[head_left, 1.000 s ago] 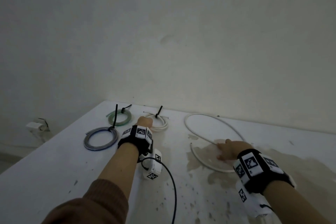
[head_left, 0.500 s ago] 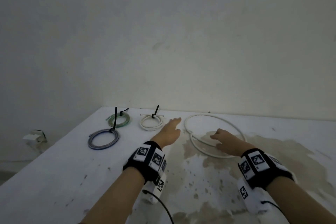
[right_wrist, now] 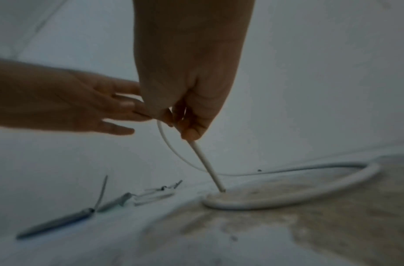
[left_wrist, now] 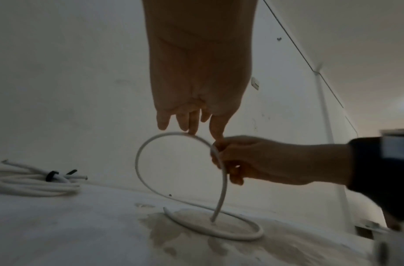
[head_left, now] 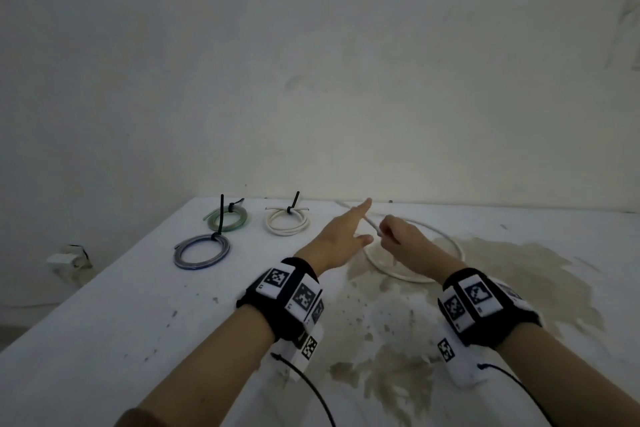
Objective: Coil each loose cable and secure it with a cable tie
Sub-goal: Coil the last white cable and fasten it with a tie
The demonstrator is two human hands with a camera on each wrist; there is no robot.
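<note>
A loose white cable [head_left: 412, 274] [left_wrist: 219, 232] [right_wrist: 287, 199] lies in a wide loop on the stained white table [head_left: 104, 340]. My right hand [head_left: 398, 239] [left_wrist: 241, 162] [right_wrist: 187, 122] grips one end of it and lifts it, so an arch of cable stands above the table with the tip pointing down. My left hand [head_left: 346, 236] [left_wrist: 191, 122] [right_wrist: 110, 111] is beside it with straight fingers, its fingertips touching the top of the raised arch.
Three tied coils lie at the table's far left: a white one [head_left: 287, 224] [left_wrist: 32, 185], a green one [head_left: 228, 220] and a blue-grey one [head_left: 202, 251], each with a black tie. A wall stands right behind the table. A white socket [head_left: 67, 258] sits low at left.
My left hand moved right from the white tied coil to the loose cable. My right hand closed on the cable's end and raised it off the table.
</note>
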